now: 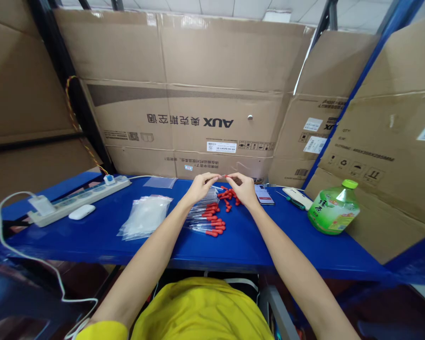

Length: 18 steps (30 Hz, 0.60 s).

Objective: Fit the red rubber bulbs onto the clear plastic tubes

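Observation:
My left hand (202, 185) and my right hand (243, 188) meet above the blue table (92, 236), both pinched on a thin clear tube (219, 177) with a red cap at its right end. Below them lies a row of clear tubes with red caps (208, 221). Loose red caps (228, 194) are scattered just under my right hand.
A stack of clear plastic bags (145, 216) lies left of the tubes. A white power strip (78, 199) and a white case (81, 211) sit at far left. A green bottle (335, 208), a phone (264, 194) and a white tool (297, 197) lie right. Cardboard boxes (198, 108) wall the back.

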{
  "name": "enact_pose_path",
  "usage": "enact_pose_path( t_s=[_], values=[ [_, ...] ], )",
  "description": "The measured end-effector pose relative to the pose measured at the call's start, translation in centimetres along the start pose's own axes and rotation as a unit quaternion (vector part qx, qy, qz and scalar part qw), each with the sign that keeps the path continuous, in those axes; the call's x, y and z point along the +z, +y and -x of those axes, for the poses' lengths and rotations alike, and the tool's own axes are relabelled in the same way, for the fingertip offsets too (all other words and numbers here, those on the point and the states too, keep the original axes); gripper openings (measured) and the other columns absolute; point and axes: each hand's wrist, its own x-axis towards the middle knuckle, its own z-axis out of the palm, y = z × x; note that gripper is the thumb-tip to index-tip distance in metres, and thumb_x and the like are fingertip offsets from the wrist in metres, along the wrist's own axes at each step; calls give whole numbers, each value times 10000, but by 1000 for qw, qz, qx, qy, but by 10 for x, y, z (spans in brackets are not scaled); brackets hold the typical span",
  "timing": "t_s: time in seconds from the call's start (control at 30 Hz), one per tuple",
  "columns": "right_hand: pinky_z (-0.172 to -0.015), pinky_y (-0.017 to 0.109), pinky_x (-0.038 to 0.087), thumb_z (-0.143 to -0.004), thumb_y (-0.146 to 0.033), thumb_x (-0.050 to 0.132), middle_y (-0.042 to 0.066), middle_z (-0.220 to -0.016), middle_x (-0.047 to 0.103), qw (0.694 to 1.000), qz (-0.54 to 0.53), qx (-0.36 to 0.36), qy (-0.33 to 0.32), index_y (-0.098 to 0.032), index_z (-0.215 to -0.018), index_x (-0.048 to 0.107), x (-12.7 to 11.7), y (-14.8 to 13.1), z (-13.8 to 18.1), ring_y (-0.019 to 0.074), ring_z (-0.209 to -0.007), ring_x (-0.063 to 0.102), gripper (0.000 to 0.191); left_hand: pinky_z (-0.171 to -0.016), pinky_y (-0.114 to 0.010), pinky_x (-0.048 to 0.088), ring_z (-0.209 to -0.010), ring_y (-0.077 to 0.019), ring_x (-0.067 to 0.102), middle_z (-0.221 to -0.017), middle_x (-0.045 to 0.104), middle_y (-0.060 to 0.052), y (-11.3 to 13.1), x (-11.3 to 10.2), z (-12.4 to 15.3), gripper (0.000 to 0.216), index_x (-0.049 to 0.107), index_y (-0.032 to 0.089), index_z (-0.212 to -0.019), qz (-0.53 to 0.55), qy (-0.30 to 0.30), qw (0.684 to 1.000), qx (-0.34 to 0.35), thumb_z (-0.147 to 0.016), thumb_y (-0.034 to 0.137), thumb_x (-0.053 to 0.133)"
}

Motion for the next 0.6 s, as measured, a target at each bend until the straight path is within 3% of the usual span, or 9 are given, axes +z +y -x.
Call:
enact_pose_path(
  t_s=[0.23,0.6],
  values=[
    [-675,309,529,-893,-423,662,58,-819,784,1000,-5,-21,-12,-183,-899,786,-2,5,1,199,-679,686,270,-775,-320,456,-774,-194,626,-868,703,-85,-2,-3,2,371,802,169,-1143,-50,-12,998,38,-1026,396,534],
    [-702,324,560,-894,-403,675,62,-823,792,999,17,-44,-19,-191,-886,786,-1,14,0,212,-699,720,239,-765,-319,420,-795,-202,603,-872,681,-90,-4,-5,0,338,801,179,-1131,-86,-20,993,73,-1023,348,529]
  ],
)
